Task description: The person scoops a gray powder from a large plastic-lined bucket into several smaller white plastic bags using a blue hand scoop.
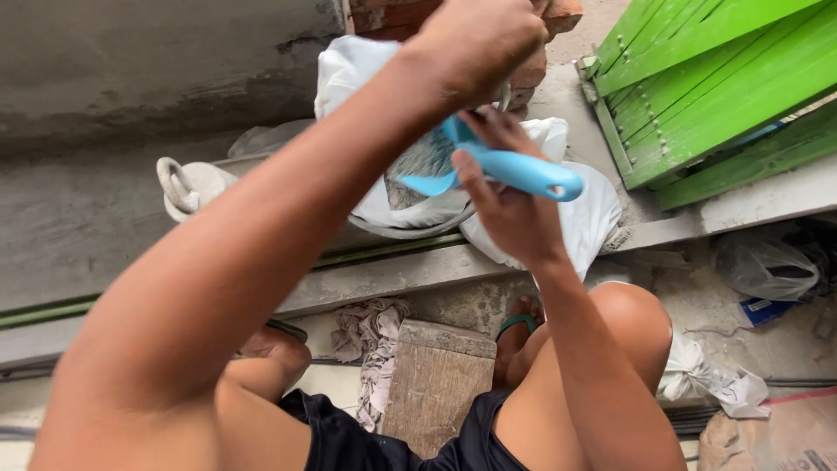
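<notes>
Up close, the right hand (514,205) closes around a blue-handled tool (514,170) over a white plastic bag (567,214); the left hand (475,44) is fisted, its hold unclear.

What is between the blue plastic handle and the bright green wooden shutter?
In the head view, a white plastic bag bulges beside the blue plastic handle, then bare grey concrete ledge runs up to the green wooden shutter.

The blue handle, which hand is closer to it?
The right hand: it grips the blue handle. The left hand is above it, apart, by the white bag.
</notes>
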